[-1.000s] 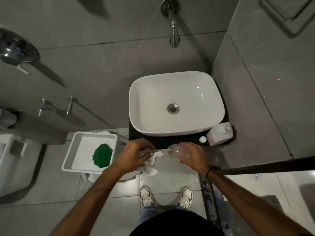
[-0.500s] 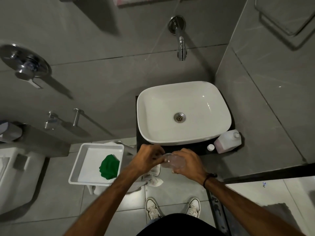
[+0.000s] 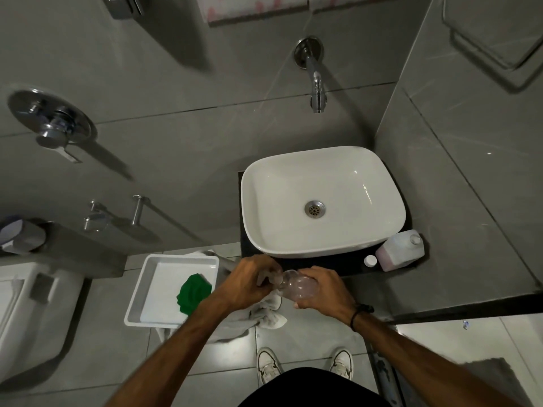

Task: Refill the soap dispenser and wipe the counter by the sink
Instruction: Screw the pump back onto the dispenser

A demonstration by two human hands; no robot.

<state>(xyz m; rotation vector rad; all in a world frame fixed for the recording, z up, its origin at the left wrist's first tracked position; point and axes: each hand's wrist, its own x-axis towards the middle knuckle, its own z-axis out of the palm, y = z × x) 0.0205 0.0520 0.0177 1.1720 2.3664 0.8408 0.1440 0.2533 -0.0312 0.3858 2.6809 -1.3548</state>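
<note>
My right hand point(image 3: 321, 290) grips a clear soap dispenser bottle point(image 3: 296, 286), held on its side in front of the sink. My left hand point(image 3: 249, 284) is closed on the pump top point(image 3: 271, 279) at the bottle's neck. A white cloth point(image 3: 269, 314) hangs below my hands. The white basin point(image 3: 321, 201) sits on a dark counter point(image 3: 332, 264). At the counter's right end stands a white refill jug point(image 3: 401, 251) with pink liquid, its loose white cap point(image 3: 370, 260) beside it.
A white tray point(image 3: 152, 292) holding a green sponge point(image 3: 194, 293) stands left of the counter. A wall tap point(image 3: 316, 80) hangs over the basin. A toilet point(image 3: 32, 315) is at the far left. My shoes point(image 3: 305, 367) are on the tiled floor.
A second ago the pump and its tube were drawn out of the bottle to the left. My hands have since come together, with the pump top now at the bottle's neck.
</note>
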